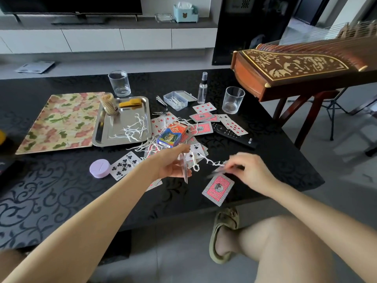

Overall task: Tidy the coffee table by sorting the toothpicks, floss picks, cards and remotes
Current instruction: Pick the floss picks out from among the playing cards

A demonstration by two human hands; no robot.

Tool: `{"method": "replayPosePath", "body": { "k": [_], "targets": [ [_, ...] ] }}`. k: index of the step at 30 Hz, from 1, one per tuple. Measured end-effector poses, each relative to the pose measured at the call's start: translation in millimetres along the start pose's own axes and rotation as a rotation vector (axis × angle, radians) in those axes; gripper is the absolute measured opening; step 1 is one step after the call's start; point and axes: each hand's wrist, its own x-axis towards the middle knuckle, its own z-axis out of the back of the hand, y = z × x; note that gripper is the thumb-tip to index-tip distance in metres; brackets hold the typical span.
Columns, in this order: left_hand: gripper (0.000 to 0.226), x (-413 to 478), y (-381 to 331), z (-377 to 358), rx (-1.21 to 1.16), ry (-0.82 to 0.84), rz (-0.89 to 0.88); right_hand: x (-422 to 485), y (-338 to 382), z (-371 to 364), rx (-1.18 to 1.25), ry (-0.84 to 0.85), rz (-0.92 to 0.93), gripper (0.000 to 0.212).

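Cards (218,189) with red patterned backs litter the black scroll-patterned bench (61,201); left hand (173,166) fingers clamp a thin stack (185,172), right hand (252,172) fingers pinch a blurred card (217,170) at its 3 o'clock.

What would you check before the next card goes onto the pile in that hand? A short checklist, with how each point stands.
1. Left hand grips the thin stack of playing cards: ok.
2. Right hand has a card pinched: cannot tell, blurred.
3. White plastic floss picks clear of the loose cards: not ok, they lie across them.
4. Red-backed card lies flat on the black patterned coffee table, near its front edge: ok.
5. Blue-and-red cardboard card box open to take cards: cannot tell.
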Motion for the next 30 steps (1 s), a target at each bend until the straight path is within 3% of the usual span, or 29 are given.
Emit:
{"method": "replayPosePath", "body": {
  "k": [6, 9, 13, 20, 24, 26, 30],
  "targets": [
    [0.040, -2.7, 2.3, 8.0, -0.059, -0.051, -0.059, 56.6, 15.8, 9.5, 0.083, -0.011, -0.288, 0.011],
    [0.053, -4.0, 6.2, 12.8, -0.112, -0.071, -0.089, 74.8, 23.0, 6.9, 0.168, -0.060, -0.417, 0.025],
    [0.060, -9.0, 16.7, 18.6, -0.180, -0.097, -0.151, 86.0, 48.7, 0.1, 0.312, -0.177, -0.452, 0.023],
    [0.052, -18.2, 55.4, 25.8, -0.262, -0.284, -0.294, 81.1, 108.7, -62.8, 0.229, 0.172, -0.450, 0.030],
    [0.078, -20.2, 67.8, 26.1, -0.331, -0.354, -0.293, 72.1, 135.0, -88.0, 0.286, 0.298, -0.417, 0.019],
    [0.081, -22.3, 71.6, 30.5, -0.355, -0.358, -0.300, 65.8, 139.4, -93.6, 0.312, 0.351, -0.372, 0.016],
    [0.083, -27.0, 74.3, 40.7, -0.420, -0.301, -0.306, 57.9, 135.0, -98.5, 0.150, 0.366, -0.262, 0.032]
  ]
}}
